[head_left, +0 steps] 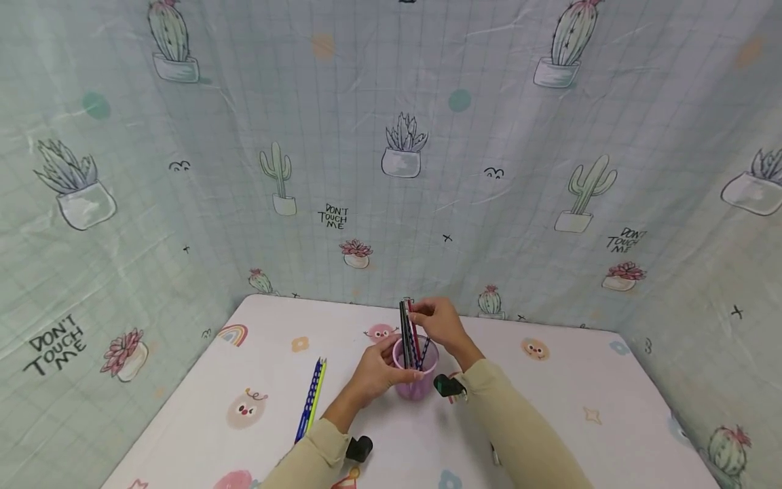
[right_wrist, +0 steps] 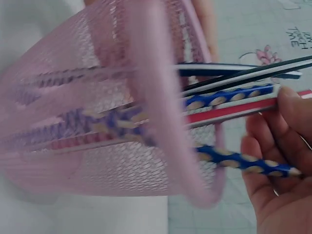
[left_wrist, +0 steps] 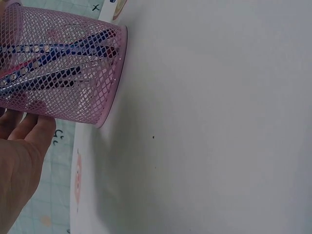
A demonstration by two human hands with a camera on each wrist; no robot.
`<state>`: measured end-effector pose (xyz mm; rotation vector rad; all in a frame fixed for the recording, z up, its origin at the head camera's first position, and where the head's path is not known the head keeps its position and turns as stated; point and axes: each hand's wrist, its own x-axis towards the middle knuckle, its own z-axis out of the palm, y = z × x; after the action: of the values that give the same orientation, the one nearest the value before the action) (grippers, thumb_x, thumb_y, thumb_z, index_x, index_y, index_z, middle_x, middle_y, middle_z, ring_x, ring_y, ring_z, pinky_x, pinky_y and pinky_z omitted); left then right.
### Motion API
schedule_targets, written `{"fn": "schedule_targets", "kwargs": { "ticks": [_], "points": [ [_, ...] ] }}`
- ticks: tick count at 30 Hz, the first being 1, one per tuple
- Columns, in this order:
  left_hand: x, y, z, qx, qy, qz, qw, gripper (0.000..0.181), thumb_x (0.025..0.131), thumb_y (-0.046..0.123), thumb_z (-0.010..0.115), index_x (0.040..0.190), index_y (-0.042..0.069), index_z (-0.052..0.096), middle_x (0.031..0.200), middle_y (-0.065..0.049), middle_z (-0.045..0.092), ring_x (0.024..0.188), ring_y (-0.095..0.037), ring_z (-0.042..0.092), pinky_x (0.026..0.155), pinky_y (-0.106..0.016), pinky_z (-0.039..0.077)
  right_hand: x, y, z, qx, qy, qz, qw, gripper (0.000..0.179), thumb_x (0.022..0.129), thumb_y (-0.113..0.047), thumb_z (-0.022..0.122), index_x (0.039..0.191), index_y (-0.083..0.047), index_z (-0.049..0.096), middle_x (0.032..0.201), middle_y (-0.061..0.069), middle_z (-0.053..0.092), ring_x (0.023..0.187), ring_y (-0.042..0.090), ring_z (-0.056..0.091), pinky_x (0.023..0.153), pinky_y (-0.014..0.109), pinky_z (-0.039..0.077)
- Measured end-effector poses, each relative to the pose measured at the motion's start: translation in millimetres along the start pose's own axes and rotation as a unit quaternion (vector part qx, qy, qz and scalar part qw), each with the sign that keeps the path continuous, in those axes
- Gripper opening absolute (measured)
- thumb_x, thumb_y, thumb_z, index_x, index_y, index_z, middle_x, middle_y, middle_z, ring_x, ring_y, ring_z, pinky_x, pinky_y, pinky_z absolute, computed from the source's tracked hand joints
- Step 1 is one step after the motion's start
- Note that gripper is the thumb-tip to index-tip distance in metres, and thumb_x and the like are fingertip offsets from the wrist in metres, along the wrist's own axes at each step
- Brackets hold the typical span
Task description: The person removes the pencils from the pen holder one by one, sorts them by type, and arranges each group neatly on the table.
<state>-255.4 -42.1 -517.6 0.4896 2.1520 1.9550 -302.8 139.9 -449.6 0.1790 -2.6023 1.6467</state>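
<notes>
A pink mesh pen holder [head_left: 415,390] stands on the table, its open top facing up. My left hand [head_left: 374,373] grips its side near the rim, thumb in front and fingers behind. Above the opening, my right hand [head_left: 444,324] pinches the upper end of a red striped pencil [right_wrist: 219,113], whose lower part is inside the holder. Dark striped pencils [right_wrist: 236,79] and blue pencils with light spots [right_wrist: 243,161] also lean in the holder. In the right wrist view, one blue tip lies close to the right fingers; whether they touch is unclear.
On the table left of the left forearm lie a blue spotted pencil [head_left: 309,399] and a yellow-green pencil [head_left: 318,390], side by side. A printed cloth wall [head_left: 403,224] rises behind the white patterned table [head_left: 550,407]. Dark wrist-worn devices [head_left: 360,448] are on both wrists.
</notes>
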Motion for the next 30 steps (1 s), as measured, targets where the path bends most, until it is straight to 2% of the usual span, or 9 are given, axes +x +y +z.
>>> {"fn": "schedule_targets", "kwargs": {
  "ticks": [3, 8, 13, 17, 21, 26, 30],
  "points": [
    [1.8, 1.5, 0.9, 0.007, 0.005, -0.001, 1.0000, 0.085, 0.078, 0.016, 0.093, 0.151, 0.008, 0.051, 0.147, -0.013, 0.063, 0.133, -0.030, 0.064, 0.110, -0.039, 0.054, 1.7, -9.2, -7.4, 0.006, 0.032, -0.002, 0.9995, 0.015, 0.099, -0.013, 0.071, 0.108, -0.003, 0.077, 0.102, 0.011, 0.076, 0.095, 0.023, 0.071, 0.086, 0.038, 0.060],
    [3.5, 3.0, 0.8, 0.018, 0.009, -0.008, 0.9998, 0.089, 0.077, 0.017, 0.094, 0.152, 0.006, 0.049, 0.150, -0.013, 0.061, 0.136, -0.030, 0.062, 0.112, -0.039, 0.053, 4.1, -32.0, -30.8, 0.057, 0.092, -0.024, 0.9938, 0.018, 0.100, -0.013, 0.071, 0.113, -0.001, 0.075, 0.104, 0.017, 0.076, 0.091, 0.024, 0.074, 0.085, 0.038, 0.064],
    [2.2, 1.3, -1.0, 0.013, 0.013, -0.005, 0.9998, 0.088, 0.075, 0.011, 0.094, 0.151, 0.005, 0.050, 0.148, -0.016, 0.062, 0.134, -0.031, 0.063, 0.109, -0.038, 0.055, -1.5, -59.6, -58.0, 0.092, 0.125, -0.055, 0.9864, 0.020, 0.100, -0.010, 0.070, 0.115, 0.002, 0.073, 0.107, 0.022, 0.075, 0.084, 0.016, 0.075, 0.083, 0.033, 0.066],
    [1.0, 1.6, -2.2, 0.007, 0.014, -0.006, 0.9999, 0.090, 0.075, 0.008, 0.094, 0.152, 0.002, 0.048, 0.149, -0.020, 0.061, 0.135, -0.034, 0.062, 0.108, -0.037, 0.055, -7.7, -77.7, -82.3, 0.099, 0.130, -0.065, 0.9845, 0.020, 0.100, -0.007, 0.068, 0.113, 0.008, 0.071, 0.105, 0.023, 0.073, 0.078, 0.010, 0.072, 0.078, 0.027, 0.065],
    [2.4, 1.7, -1.3, 0.011, 0.016, -0.006, 0.9998, 0.092, 0.075, 0.009, 0.094, 0.153, -0.001, 0.046, 0.151, -0.021, 0.058, 0.137, -0.035, 0.061, 0.110, -0.038, 0.054, -14.3, -86.1, -109.7, 0.082, 0.128, -0.046, 0.9873, 0.022, 0.101, -0.009, 0.068, 0.114, 0.008, 0.070, 0.102, 0.016, 0.071, 0.078, 0.011, 0.070, 0.074, 0.023, 0.064],
    [3.8, -0.5, 0.5, 0.003, 0.017, -0.005, 0.9998, 0.093, 0.074, 0.006, 0.093, 0.153, -0.002, 0.045, 0.150, -0.022, 0.058, 0.136, -0.036, 0.060, 0.110, -0.039, 0.054, -23.6, -82.5, -137.9, 0.061, 0.119, -0.014, 0.9909, 0.025, 0.101, -0.012, 0.068, 0.117, 0.007, 0.069, 0.097, 0.007, 0.070, 0.077, 0.010, 0.069, 0.072, 0.019, 0.061],
    [4.3, -2.6, 2.4, 0.001, 0.010, -0.001, 1.0000, 0.094, 0.075, 0.006, 0.093, 0.154, -0.004, 0.042, 0.151, -0.024, 0.056, 0.137, -0.037, 0.059, 0.109, -0.037, 0.054, -28.7, -73.8, -151.5, 0.048, 0.114, -0.010, 0.9923, 0.024, 0.101, -0.009, 0.067, 0.115, 0.011, 0.067, 0.091, 0.005, 0.069, 0.073, 0.009, 0.068, 0.071, 0.018, 0.062]
  ]
}}
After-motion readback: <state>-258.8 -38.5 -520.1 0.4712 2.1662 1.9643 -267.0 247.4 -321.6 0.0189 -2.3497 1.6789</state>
